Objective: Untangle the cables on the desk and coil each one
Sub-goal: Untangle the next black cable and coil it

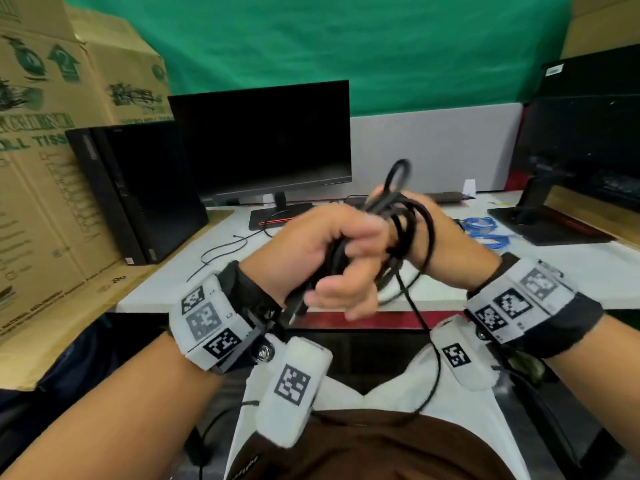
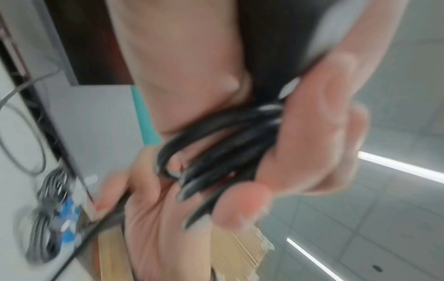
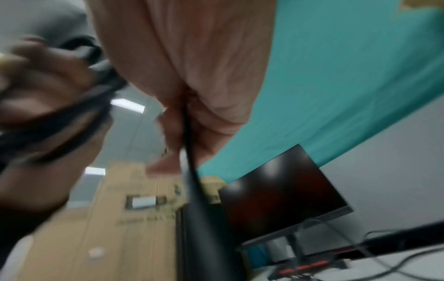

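Note:
A thick black cable [image 1: 410, 216] is gathered into a bundle of loops in front of my chest, above the white desk's [image 1: 194, 282] near edge. My left hand [image 1: 325, 244] grips the bundle, its fingers [image 2: 312, 144] curled round several strands [image 2: 216, 152]. My right hand [image 1: 441, 244] sits just behind it, partly hidden by the loops, and pinches one strand [image 3: 192, 171] of the same cable. One loop [image 1: 401, 171] sticks up above the hands. A loose end [image 1: 427, 337] hangs down onto my lap. Both wrist views are blurred.
A coiled blue cable [image 1: 485, 233] lies on the desk at the right; a thin black wire [image 1: 221, 249] trails at the left. A dark monitor [image 1: 263, 140], a PC tower [image 1: 138, 192], cardboard boxes [image 1: 41, 168] and a second monitor [image 1: 581, 133] ring the desk.

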The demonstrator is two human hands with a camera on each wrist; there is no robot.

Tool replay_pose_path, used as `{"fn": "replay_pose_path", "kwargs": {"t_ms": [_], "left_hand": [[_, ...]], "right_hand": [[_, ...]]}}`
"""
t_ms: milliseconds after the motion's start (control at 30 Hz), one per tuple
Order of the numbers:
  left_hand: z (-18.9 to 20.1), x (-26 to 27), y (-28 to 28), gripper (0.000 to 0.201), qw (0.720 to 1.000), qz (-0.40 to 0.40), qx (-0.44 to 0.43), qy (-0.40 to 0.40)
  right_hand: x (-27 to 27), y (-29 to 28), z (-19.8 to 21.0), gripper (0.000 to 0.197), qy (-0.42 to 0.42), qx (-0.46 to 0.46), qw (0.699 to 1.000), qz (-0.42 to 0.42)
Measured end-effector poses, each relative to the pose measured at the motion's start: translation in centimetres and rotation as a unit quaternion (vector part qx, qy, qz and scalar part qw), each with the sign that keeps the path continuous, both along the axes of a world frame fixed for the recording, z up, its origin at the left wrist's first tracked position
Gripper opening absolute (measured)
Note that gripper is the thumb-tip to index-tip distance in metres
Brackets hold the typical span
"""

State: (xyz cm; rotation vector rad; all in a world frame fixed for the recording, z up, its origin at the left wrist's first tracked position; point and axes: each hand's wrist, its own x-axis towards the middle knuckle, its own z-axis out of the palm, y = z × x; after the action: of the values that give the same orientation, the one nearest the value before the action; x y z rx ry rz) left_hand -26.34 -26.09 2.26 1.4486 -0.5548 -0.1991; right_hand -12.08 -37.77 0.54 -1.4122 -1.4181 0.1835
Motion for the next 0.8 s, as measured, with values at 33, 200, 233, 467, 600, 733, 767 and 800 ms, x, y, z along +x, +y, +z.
{"fn": "replay_pose_path", "kwargs": {"t_ms": [33, 200, 233, 467, 600, 733, 767, 800], "left_hand": [[0.2, 0.3, 0.7, 0.027, 0.998, 0.057, 0.004, -0.036], [0.0, 2.1, 2.8, 0.037, 0.963, 0.248, -0.026, -0.098], [-0.1, 2.6, 3.0, 0.039, 0.956, 0.278, -0.026, -0.095], [-2.4, 4.0, 5.4, 0.035, 0.853, 0.461, 0.220, -0.111], [-2.7, 3.1, 5.3, 0.039, 0.849, 0.438, 0.275, -0.108], [-2.7, 2.9, 4.6, 0.044, 0.868, 0.378, 0.307, -0.096], [-2.7, 2.8, 4.6, 0.046, 0.871, 0.368, 0.313, -0.090], [-2.7, 2.7, 4.6, 0.046, 0.874, 0.360, 0.316, -0.082]], "right_hand": [[0.2, -0.1, -0.6, 0.015, -0.043, -0.047, 0.997, -0.053], [-1.2, 0.4, -2.9, 0.022, -0.256, -0.329, 0.906, -0.075], [-1.7, 0.4, -3.3, 0.022, -0.278, -0.366, 0.886, -0.060], [-4.7, -1.6, -0.6, 0.032, -0.400, -0.367, 0.837, -0.066], [-3.2, -2.3, 1.5, 0.030, -0.430, -0.247, 0.855, -0.153], [-1.3, -2.0, 1.4, 0.026, -0.426, -0.192, 0.860, -0.208], [-1.0, -1.7, 1.0, 0.026, -0.438, -0.185, 0.848, -0.235], [-0.7, -1.5, 0.7, 0.027, -0.445, -0.182, 0.835, -0.268]]}}
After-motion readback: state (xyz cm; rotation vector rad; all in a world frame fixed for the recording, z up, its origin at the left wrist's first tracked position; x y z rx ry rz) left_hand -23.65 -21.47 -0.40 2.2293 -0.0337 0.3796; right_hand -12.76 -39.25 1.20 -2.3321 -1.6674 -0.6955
